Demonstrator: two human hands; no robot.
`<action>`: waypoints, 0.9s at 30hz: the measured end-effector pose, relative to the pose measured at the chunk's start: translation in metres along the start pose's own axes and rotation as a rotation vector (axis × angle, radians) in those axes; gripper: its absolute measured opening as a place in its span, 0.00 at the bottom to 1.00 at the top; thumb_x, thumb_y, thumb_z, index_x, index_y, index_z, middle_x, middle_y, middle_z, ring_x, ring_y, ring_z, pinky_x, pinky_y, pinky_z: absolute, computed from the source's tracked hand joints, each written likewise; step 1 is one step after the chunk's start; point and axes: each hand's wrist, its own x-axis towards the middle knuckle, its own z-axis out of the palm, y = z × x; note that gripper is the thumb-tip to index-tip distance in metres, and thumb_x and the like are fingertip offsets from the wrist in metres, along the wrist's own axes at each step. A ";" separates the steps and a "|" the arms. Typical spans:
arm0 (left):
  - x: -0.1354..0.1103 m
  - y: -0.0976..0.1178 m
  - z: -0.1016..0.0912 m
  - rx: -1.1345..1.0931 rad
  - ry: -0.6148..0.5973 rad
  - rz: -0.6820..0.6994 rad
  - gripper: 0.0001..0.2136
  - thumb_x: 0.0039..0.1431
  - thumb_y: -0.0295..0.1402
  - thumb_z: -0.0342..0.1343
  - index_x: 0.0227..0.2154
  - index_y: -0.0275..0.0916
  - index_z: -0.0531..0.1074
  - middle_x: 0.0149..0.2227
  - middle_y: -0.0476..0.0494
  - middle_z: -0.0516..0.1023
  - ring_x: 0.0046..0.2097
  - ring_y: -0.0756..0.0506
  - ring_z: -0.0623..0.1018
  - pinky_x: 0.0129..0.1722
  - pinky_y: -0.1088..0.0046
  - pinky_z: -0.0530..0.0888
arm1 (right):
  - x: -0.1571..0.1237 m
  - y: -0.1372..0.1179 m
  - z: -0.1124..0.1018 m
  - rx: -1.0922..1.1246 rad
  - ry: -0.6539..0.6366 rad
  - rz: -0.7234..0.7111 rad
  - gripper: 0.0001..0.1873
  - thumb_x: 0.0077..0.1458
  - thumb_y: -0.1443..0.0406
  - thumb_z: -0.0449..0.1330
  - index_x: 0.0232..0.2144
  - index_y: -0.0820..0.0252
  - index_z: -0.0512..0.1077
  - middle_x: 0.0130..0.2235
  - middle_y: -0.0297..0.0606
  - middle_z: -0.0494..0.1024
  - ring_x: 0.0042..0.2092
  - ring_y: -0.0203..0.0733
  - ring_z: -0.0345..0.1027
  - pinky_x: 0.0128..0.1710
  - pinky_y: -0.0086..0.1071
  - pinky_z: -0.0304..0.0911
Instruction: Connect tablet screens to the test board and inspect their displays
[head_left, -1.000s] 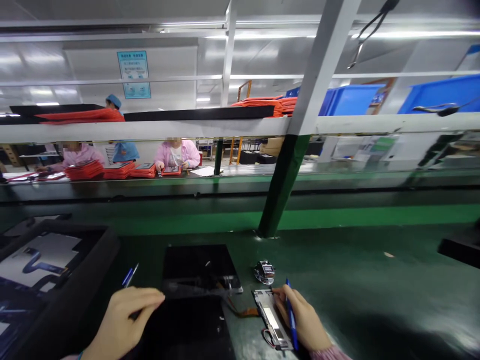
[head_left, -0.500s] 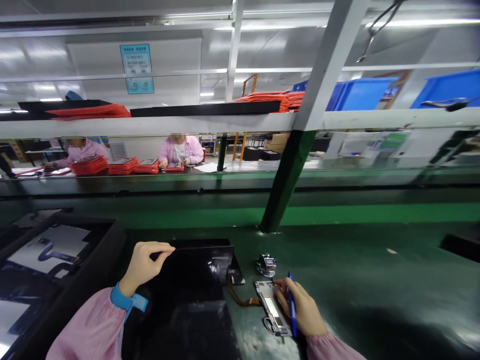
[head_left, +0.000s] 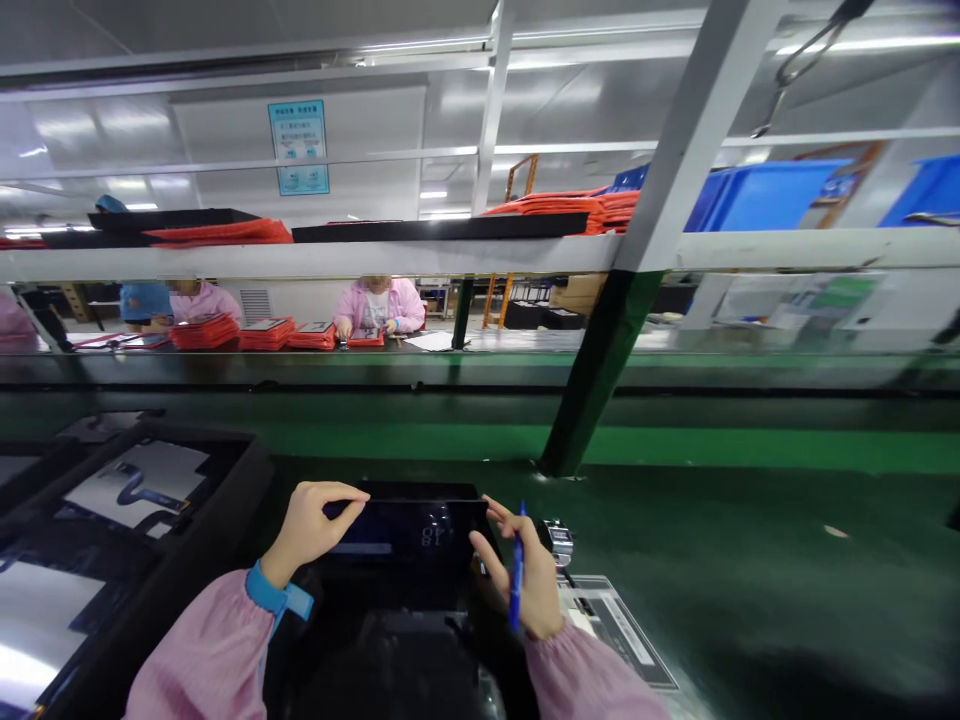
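Screen (head_left: 405,530): pinching its upper left corner with left hand (head_left: 315,525); touching its right corner with right hand (head_left: 537,580), thumb spread, while clasping pen (head_left: 517,580), reaching farther left than before.

glossy black panel (head_left: 401,525), tilted up, pale digits (head_left: 433,537) showing; blue pen (head_left: 517,575) near its right edge

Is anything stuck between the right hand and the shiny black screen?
Nothing visible is: the right hand is at the upper right corner of the black screen. The blue pen it holds stands right of that corner, not between them.
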 end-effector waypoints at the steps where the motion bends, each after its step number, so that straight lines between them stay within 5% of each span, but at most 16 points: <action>1: 0.000 0.001 0.000 0.001 0.003 -0.001 0.07 0.56 0.29 0.56 0.30 0.43 0.80 0.33 0.48 0.84 0.36 0.44 0.82 0.38 0.68 0.79 | 0.002 -0.003 0.009 0.018 0.020 -0.013 0.18 0.56 0.55 0.60 0.29 0.52 0.53 0.47 0.51 0.77 0.45 0.50 0.75 0.41 0.41 0.71; 5: -0.009 -0.005 0.006 -0.061 0.147 -0.074 0.09 0.59 0.33 0.54 0.41 0.41 0.76 0.40 0.44 0.82 0.41 0.44 0.81 0.44 0.65 0.76 | -0.005 0.001 0.029 -0.033 0.072 -0.080 0.16 0.56 0.60 0.59 0.29 0.52 0.53 0.47 0.51 0.77 0.48 0.51 0.74 0.40 0.38 0.71; 8: -0.028 -0.021 0.019 -0.219 0.287 -0.230 0.18 0.62 0.39 0.50 0.54 0.42 0.66 0.50 0.41 0.76 0.45 0.44 0.79 0.48 0.63 0.74 | -0.014 0.013 0.029 -0.076 -0.005 -0.112 0.12 0.56 0.62 0.55 0.29 0.52 0.53 0.52 0.52 0.73 0.41 0.47 0.76 0.35 0.35 0.70; 11: -0.055 -0.044 0.041 -0.336 0.333 -0.371 0.21 0.62 0.45 0.48 0.55 0.41 0.63 0.53 0.39 0.73 0.55 0.40 0.72 0.56 0.58 0.67 | -0.022 0.021 0.028 -0.079 -0.129 -0.106 0.10 0.55 0.62 0.53 0.30 0.52 0.53 0.55 0.52 0.71 0.33 0.42 0.75 0.28 0.33 0.69; 14: -0.075 -0.061 0.060 -0.385 0.374 -0.527 0.26 0.59 0.50 0.50 0.55 0.41 0.62 0.57 0.38 0.69 0.62 0.36 0.64 0.60 0.54 0.62 | -0.025 0.023 0.029 -0.092 -0.163 -0.075 0.12 0.55 0.59 0.54 0.30 0.52 0.52 0.56 0.53 0.69 0.41 0.46 0.75 0.33 0.34 0.69; 19: -0.076 -0.064 0.065 -0.407 0.305 -0.472 0.28 0.56 0.45 0.56 0.56 0.40 0.59 0.57 0.38 0.68 0.63 0.36 0.63 0.62 0.55 0.60 | -0.025 0.020 0.031 -0.095 -0.132 -0.103 0.14 0.57 0.56 0.53 0.31 0.51 0.50 0.58 0.56 0.66 0.54 0.52 0.67 0.42 0.39 0.68; 27: -0.068 -0.061 0.064 -0.270 0.299 -0.467 0.25 0.48 0.37 0.63 0.49 0.39 0.62 0.48 0.40 0.73 0.53 0.38 0.73 0.56 0.55 0.68 | -0.024 0.018 0.027 -0.084 -0.176 -0.069 0.16 0.56 0.55 0.55 0.31 0.51 0.49 0.58 0.60 0.65 0.53 0.52 0.69 0.42 0.40 0.69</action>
